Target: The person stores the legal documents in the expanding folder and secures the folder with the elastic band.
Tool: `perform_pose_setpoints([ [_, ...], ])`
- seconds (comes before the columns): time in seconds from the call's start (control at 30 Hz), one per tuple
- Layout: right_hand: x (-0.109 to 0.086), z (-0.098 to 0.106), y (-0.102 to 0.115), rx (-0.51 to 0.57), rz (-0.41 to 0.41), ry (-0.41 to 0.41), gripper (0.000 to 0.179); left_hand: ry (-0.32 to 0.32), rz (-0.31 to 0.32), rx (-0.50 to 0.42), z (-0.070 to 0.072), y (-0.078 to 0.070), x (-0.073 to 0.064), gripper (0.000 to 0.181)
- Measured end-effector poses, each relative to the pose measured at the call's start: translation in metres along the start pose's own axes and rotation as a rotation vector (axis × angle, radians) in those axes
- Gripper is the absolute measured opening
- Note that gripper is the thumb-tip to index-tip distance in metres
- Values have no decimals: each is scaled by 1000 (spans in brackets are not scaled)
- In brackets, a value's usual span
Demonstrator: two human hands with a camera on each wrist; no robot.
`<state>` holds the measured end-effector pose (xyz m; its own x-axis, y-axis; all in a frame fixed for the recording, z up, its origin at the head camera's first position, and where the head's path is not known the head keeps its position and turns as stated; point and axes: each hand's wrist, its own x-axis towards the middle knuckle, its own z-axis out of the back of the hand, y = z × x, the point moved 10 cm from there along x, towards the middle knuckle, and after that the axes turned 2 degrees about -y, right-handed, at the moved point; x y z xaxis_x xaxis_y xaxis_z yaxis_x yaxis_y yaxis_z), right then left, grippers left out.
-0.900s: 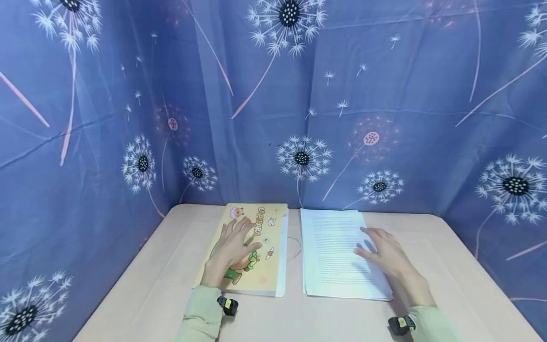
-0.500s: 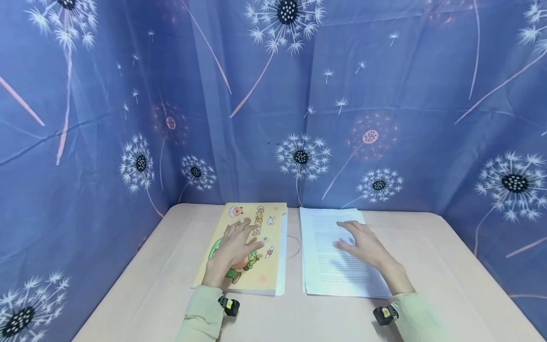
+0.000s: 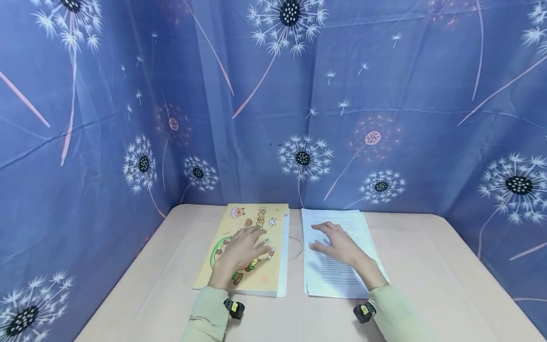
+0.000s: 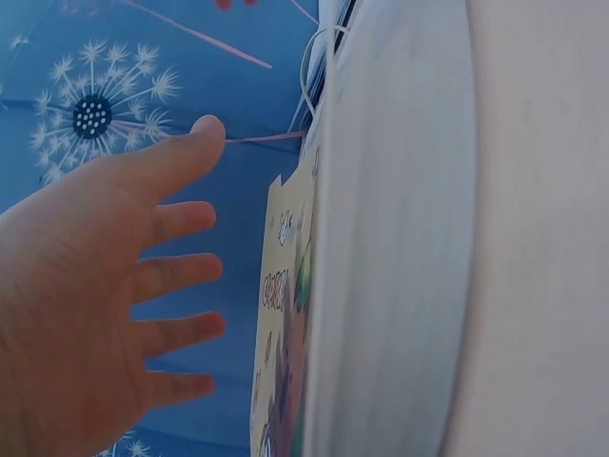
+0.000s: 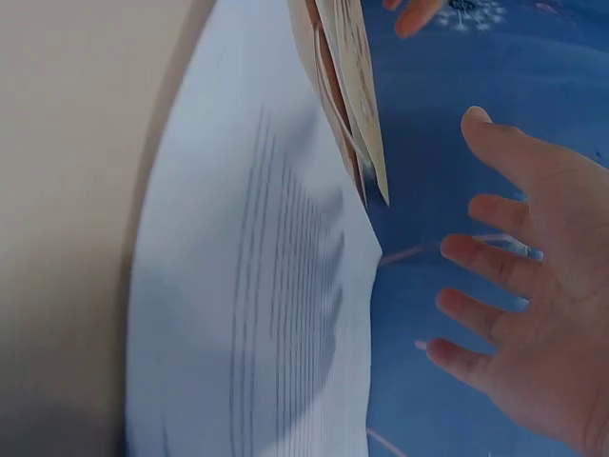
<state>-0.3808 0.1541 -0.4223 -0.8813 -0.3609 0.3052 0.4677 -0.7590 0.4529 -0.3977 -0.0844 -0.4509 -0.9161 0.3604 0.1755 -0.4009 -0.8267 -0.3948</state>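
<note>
Head view: blue curtain (image 3: 256,156) behind a pale counter (image 3: 431,270)

The curtain, printed with dandelions, rises at the back and on both sides. A thick yellow book (image 3: 267,275) with cartoon figures on its cover lies flat on the counter at left; just beside it, across a narrow gap, lies a stack of printed paper (image 3: 335,281), its sheets slightly askew. Pale green sleeves (image 3: 397,313) reach in from the near edge. The left hand (image 3: 244,247) hovers above the book, fingers spread, thumb apart. The right hand (image 3: 339,244) hovers likewise above the paper, its shadow on the print; the wrist views show both clear of what lies below. Each wrist carries a small black camera (image 3: 237,310). Between book and paper curves a thin line (image 3: 301,248).
</note>
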Motion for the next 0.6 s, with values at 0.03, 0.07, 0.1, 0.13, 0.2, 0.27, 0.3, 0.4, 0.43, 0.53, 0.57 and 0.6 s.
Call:
perform_pose_setpoints([
  [0.03, 2, -3, 3, 5, 5, 7, 60, -4, -7, 4, 0, -1, 0, 63],
  [0.07, 3, -6, 6, 9, 10, 15, 60, -6, -15, 10, -1, -2, 0, 64],
  [0.1, 5, -9, 9, 12, 15, 23, 60, -4, -19, 16, -2, -2, 1, 65],
  [0.13, 6, -12, 12, 17, 14, 32, 60, -2, -23, 18, -3, -3, 1, 65],
  [0.2, 8, -17, 16, 23, 18, 48, 61, 3, -27, 25, -5, -4, 1, 66],
  [0.27, 10, -22, 21, 28, 20, 61, 60, 12, -23, 24, -6, -5, 1, 65],
  [0.3, 11, -24, 23, 32, 19, 67, 60, 19, -20, 26, -7, -5, 1, 65],
  [0.4, 12, -29, 27, 39, 11, 82, 60, 24, -16, 32, -8, -6, 2, 63],
  [0.43, 13, -30, 28, 37, 11, 83, 60, 25, -14, 31, -8, -7, 2, 63],
  [0.53, 14, -35, 30, 25, 7, 98, 61, 32, -11, 34, -9, -7, 2, 62],
  [0.57, 14, -37, 31, 23, 8, 103, 61, 36, -10, 36, -10, -7, 2, 62],
  [0.6, 15, -38, 31, 27, 3, 109, 61, 39, -9, 33, -10, -7, 2, 62],
])
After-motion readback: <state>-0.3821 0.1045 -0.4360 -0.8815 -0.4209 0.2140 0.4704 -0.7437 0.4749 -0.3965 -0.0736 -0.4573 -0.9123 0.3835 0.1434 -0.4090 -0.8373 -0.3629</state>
